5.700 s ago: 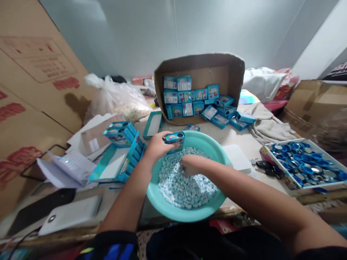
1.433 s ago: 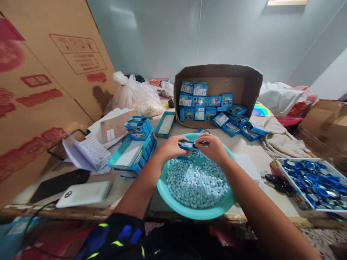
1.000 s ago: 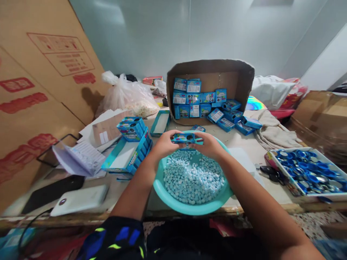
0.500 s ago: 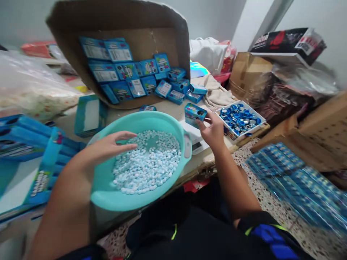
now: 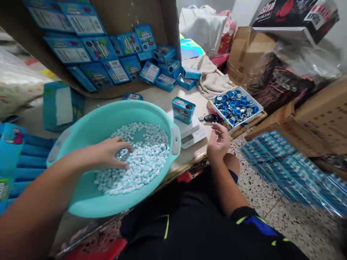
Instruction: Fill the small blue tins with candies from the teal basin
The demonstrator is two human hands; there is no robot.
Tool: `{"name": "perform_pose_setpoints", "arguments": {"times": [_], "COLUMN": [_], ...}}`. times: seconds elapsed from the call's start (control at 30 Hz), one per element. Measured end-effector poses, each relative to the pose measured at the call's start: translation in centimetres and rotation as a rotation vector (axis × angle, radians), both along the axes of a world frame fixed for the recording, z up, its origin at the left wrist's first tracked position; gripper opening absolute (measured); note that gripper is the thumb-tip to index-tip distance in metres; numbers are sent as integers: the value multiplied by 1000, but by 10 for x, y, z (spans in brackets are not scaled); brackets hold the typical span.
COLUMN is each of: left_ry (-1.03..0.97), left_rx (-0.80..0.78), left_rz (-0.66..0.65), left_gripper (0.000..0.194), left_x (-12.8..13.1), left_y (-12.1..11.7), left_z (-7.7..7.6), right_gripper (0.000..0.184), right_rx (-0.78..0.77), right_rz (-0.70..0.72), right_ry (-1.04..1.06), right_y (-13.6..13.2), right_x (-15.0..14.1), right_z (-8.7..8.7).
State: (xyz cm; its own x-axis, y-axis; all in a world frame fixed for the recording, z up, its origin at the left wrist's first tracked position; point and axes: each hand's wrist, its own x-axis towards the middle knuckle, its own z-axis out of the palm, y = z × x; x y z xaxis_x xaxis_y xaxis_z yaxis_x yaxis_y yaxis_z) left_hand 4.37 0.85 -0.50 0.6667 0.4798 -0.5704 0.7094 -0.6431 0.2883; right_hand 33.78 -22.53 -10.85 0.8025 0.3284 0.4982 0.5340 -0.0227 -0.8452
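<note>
A turquoise basin [image 5: 84,207] holds a heap of small pale blue and white candies [image 5: 146,169]. My left hand [image 5: 110,153] reaches into it, thumb and fingers apart and fingertips at the candies. On a white kitchen scale [image 5: 193,136] stands a blue candy box [image 5: 183,110] with a round dark opening in its top. My right hand [image 5: 218,142] is off the box, to the right of the scale, its fingers loosely curled and holding nothing visible. Beyond it, a shallow white box [image 5: 211,104] holds many blue and silver caps [image 5: 237,106].
A tilted cardboard carton [image 5: 169,21] at the back holds stacked blue boxes [image 5: 97,48]. More blue packs [image 5: 29,159] lie at left. A beige cloth [image 5: 208,77] and a dark key fob [image 5: 210,118] lie near the caps. Wrapped blue packs [image 5: 287,166] sit on the speckled floor.
My right hand has let go of the blue candy box, now on the scale, and drawn back toward me. My left hand has lowered to the candies. The view has shifted.
</note>
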Motion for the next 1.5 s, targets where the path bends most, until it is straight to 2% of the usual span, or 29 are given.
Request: {"name": "perform_pose_setpoints", "arguments": {"times": [0.13, 0.2, 0.33, 0.47, 0.6, 0.8, 0.9, 1.0, 1.13, 1.23, 1.33, 1.37, 1.43, 1.5], "left_ry": [85, 120, 120, 115, 71, -170, -210, -188, -227, -309, -489, -568, -732, -879], "left_rx": [-22, -82, -152, -116, -57, 93, 126, 81, -20, -39, 71, 118, 228, 372], "left_rz": [41, 82, 123, 142, 110, 218, 227, 181, 202, 236, 228, 209, 181, 147], "left_gripper": [56, 55, 57, 54, 49, 51, 51, 49, 49, 48, 40, 37, 29, 22], "left_x": [6, 6, 7, 10, 11, 8, 6, 5, 1, -6, -10, -11, -13, -14], "left_y": [-1, -1, -1, -2, 0, -1, -3, -3, -1, -3, -9, -13, -19, -27], "left_z": [0, -2, -3, 2, 6, 12, 16, 16, 13, 13, 16, 18, 21, 26], "right_gripper": [27, 29, 31, 32, 35, 37, 34, 26, 33, 50, 73, 72, 58, 45], "right_rx": [-42, -44, -59, -54, -30, -46, -48, -8, 24, -75, -202, -233, -280, -296], "right_rz": [20, 29, 50, 68, 13, 5, 19, 110, 232, 345, 477, 518, 582, 590], "right_ry": [128, 174, 173, 157, 204, 117, 93, 91, -92, -269, -373, -392, -402, -400], "right_y": [-7, -7, -9, -9, -7, -5, -6, -10, -14, 1, 36, 48, 68, 74], "right_x": [3, 4, 3, 1, 2, 4, 3, 3, 6, 14, 22, 24, 28, 29], "right_z": [-3, -2, -2, -4, -5, -9, -10, -3, 31, 58, 65, 63, 56, 52]}}
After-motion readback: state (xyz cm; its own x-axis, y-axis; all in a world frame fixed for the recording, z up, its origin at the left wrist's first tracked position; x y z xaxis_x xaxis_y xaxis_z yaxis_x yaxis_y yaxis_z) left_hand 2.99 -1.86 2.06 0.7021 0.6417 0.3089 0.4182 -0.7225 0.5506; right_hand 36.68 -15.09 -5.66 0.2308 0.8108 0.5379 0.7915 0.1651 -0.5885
